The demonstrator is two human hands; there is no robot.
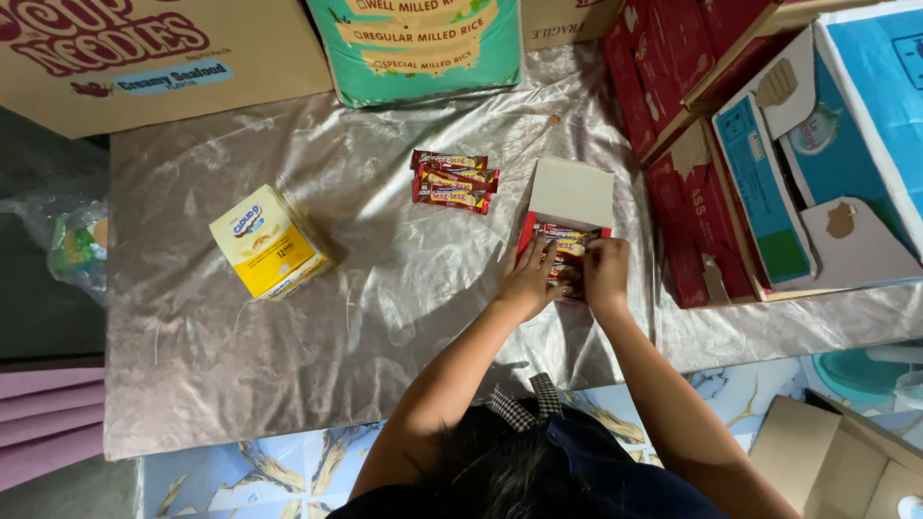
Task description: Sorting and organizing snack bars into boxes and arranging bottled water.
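Observation:
A small red carton (571, 194) with its white lid flap open lies on the shiny plastic-covered table (365, 317). Red-wrapped snack bars (567, 234) fill it. My left hand (532, 277) grips the carton's left side, its fingers over the bars. Pressing on the bars at the carton's near right is my right hand (606, 272). Three loose snack bars (454, 180) of the same kind lie stacked to the left of the carton.
A yellow box (269, 242) sits at the table's left. Brown cartons (144, 48), a green rice sack (418, 43) and red (673, 86) and blue (836, 154) cartons line the back and right. A plastic bag (67, 240) hangs at far left.

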